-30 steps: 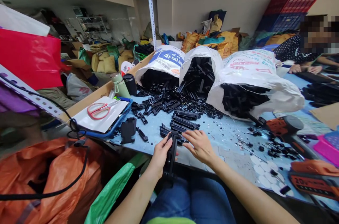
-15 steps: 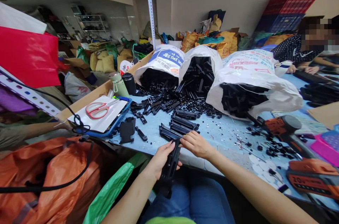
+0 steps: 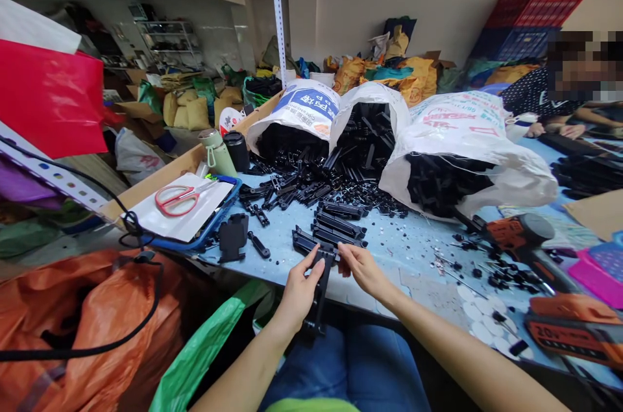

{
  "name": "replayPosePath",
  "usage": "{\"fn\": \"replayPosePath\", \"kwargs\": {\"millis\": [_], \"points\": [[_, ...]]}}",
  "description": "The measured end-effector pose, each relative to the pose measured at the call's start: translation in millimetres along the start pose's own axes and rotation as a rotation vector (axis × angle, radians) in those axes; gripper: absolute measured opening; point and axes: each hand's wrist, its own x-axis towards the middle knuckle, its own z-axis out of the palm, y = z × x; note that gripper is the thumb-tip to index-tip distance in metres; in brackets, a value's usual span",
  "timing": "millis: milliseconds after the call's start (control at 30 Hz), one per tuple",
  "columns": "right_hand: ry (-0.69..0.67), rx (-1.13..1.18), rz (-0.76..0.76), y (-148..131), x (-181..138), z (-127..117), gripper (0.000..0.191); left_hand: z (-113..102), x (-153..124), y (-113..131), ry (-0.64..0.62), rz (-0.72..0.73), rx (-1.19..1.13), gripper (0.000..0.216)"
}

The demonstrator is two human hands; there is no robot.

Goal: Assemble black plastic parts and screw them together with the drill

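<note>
A long black plastic bracket [image 3: 317, 298] is gripped in my left hand [image 3: 300, 287], the thumb on its upper face, its lower end over my lap. My right hand [image 3: 361, 269] pinches at the upper right end of the same bracket; whether a small part sits between those fingertips I cannot make out. Just beyond my hands, several similar black brackets [image 3: 335, 230] lie stacked on the blue table [image 3: 389, 256]. To the left of them are a flat black plate-like part [image 3: 233, 237] and a short black arm [image 3: 258, 245].
White sacks [image 3: 452, 120] spill black parts at the back. An orange and black cordless drill [image 3: 520, 233] lies at right among screws and knobs [image 3: 501, 276]. Red-handled scissors [image 3: 176, 200] rest on a blue tray [image 3: 214, 240] beside a green bottle [image 3: 217, 152]. A co-worker [image 3: 530, 94] sits far right.
The bracket has been raised and turned more upright, its upper end now nearer the stack. My left hand has shifted slightly up, and my right fingers have moved to the bracket's right corner.
</note>
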Motion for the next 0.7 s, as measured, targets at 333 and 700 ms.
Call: {"fn": "replayPosePath", "kwargs": {"millis": [333,700], "points": [[0.087,-0.729,-0.539,13,-13,-21,0.046,-2,0,7,-0.079,-0.136,-0.165,0.056],[0.069,-0.865,-0.663,15,-12,-27,0.04,-3,4,0,-0.153,-0.239,-0.191,0.045]]}}
